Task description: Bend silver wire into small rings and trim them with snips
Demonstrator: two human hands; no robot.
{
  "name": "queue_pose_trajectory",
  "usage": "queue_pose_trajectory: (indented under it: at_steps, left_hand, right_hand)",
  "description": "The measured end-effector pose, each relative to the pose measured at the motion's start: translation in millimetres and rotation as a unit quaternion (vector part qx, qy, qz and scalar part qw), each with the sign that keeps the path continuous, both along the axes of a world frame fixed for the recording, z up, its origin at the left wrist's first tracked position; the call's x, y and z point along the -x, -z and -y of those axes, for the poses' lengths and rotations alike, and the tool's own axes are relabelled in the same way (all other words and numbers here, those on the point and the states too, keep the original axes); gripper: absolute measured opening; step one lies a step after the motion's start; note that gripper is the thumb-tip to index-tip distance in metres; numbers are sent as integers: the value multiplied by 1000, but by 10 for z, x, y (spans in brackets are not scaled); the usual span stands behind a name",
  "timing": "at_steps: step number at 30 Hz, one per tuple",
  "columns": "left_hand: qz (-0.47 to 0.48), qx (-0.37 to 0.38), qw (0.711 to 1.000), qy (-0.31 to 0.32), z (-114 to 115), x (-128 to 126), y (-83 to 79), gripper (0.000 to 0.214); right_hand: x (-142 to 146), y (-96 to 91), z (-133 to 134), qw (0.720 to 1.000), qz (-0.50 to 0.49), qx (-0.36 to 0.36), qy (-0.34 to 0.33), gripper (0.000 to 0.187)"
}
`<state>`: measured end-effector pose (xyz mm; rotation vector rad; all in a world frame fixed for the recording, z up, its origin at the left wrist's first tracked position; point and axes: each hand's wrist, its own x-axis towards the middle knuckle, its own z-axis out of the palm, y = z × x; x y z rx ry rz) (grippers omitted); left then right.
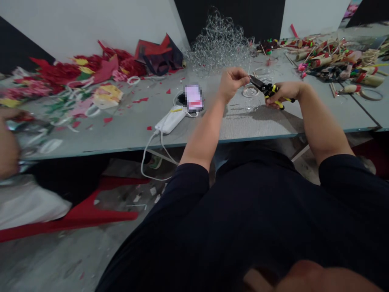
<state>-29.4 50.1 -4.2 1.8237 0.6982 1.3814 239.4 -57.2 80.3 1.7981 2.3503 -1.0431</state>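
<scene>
My left hand is raised over the grey table, its fingers pinched on a thin strand of wire that rises from them. My right hand grips black pliers with yellow handles, and the jaws point left at the pinched wire. Directly behind both hands sits a big tangle of silvery wire. A small coil of wire lies on the table below the pliers.
A white power bank with cables and a phone lie left of my hands. Red, yellow and pink paper pieces cover the table's left. Sticks and small decorated bundles crowd the right. Another person's hand shows at far left. A red stool stands below.
</scene>
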Motion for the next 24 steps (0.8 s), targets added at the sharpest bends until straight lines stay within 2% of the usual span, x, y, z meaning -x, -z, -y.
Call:
queue_pose_trajectory:
  at_steps: [5, 8, 10, 14, 17, 19, 21, 24]
  left_hand:
    - [-13, 41, 997, -62, -61, -65, 45, 72]
    - [-25, 38, 995, -91, -132, -72, 89, 67]
    - [-40, 28, 993, -108, -154, -51, 92, 65]
    - [-131, 44, 986, -98, -127, 5, 29, 70]
    - [-116, 50, 983, -136, -50, -11, -17, 67]
    - [-73, 51, 987, -132, 52, -44, -50, 63]
    - [-48, 52, 993, -90, 196, -73, -99, 57]
    - [-36, 50, 996, -66, 405, -97, -179, 48]
  right_hand:
    - [-166, 98, -155, 996, 5, -83, 23, 75]
    - [-390, 208, -358, 984, 73, -156, 39, 62]
    - [-542, 272, -474, 978, 124, -167, 30, 56]
    - [-711, 348, -608, 974, 149, -171, 2, 53]
    - [-709, 392, -651, 975, 154, -161, 5, 48]
    - [-672, 419, -650, 977, 146, -155, 19, 47]
    - [-610, 435, -625, 979, 106, -169, 39, 48]
    - [-467, 436, -574, 968, -43, -233, 82, 30]
